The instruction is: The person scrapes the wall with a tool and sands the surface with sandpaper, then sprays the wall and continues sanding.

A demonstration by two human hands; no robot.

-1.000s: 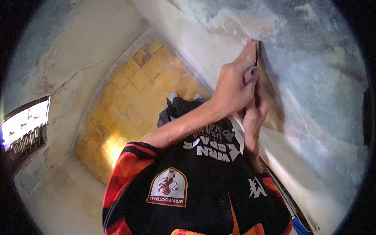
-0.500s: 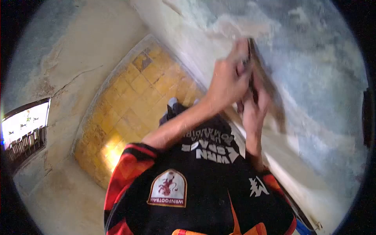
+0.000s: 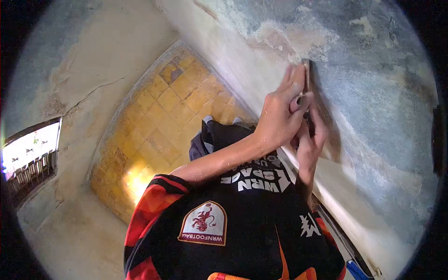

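A thin, flat-bladed scraper (image 3: 307, 74), seen almost edge-on, lies close against the patchy blue-and-white wall (image 3: 382, 121). My left hand (image 3: 281, 114) presses along the blade, its fingers extended together and its thumb bent round towards the tool. Below it, my right hand (image 3: 310, 143) is closed around the lower end of the scraper. Both hands hide most of that end. Flaking plaster and a bare pinkish patch (image 3: 275, 42) show on the wall just above my fingertips. Pale specks of dust cling to my left hand and forearm.
Yellow floor tiles (image 3: 158, 116) spread below, with my feet on them. The opposite wall (image 3: 112, 51) has a long crack and a bright barred window (image 3: 32, 156). At the lower right, a blue object (image 3: 357, 269) lies near a cable along the wall's base.
Both hands and the scraper have moved down the wall and slightly to the right. They were blurred by motion before, and the tool remains held.
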